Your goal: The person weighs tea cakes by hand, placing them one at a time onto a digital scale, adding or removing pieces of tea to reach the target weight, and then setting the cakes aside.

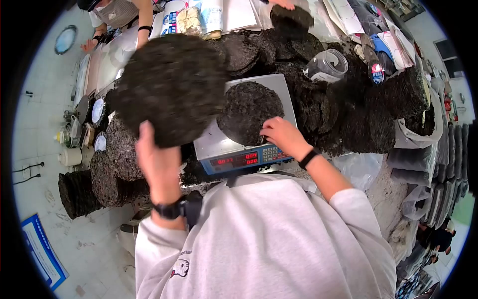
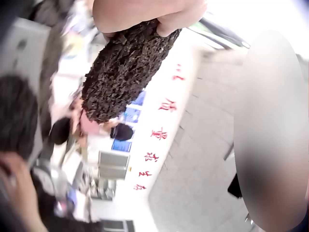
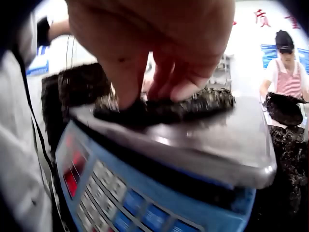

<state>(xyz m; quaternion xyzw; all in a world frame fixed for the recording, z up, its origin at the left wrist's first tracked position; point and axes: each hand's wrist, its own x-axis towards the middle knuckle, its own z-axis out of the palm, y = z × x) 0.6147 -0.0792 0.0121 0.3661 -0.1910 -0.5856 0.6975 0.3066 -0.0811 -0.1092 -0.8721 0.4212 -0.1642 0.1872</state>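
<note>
My left hand point(image 1: 162, 162) grips the near edge of a round, dark dried seaweed sheet point(image 1: 169, 84), raised left of the scale and blurred in the head view. The left wrist view shows its rough, flaky surface point(image 2: 128, 72) below my fingers. A second round seaweed sheet point(image 1: 250, 112) lies on the metal plate of a blue digital scale point(image 1: 211, 144). My right hand point(image 1: 285, 135) pinches that sheet's near right edge; the right wrist view has the thumb and fingertips on the rim point(image 3: 207, 101). Red digits glow on the scale's display point(image 1: 234, 160).
Stacks of seaweed sheets point(image 1: 117, 154) stand at the left, with more piles point(image 1: 368, 124) at the right. A clear plastic jar point(image 1: 328, 65) lies behind the scale. Across the table, a person in a striped apron point(image 3: 288, 77) holds another sheet. A white bag point(image 1: 418, 134) hangs at the right.
</note>
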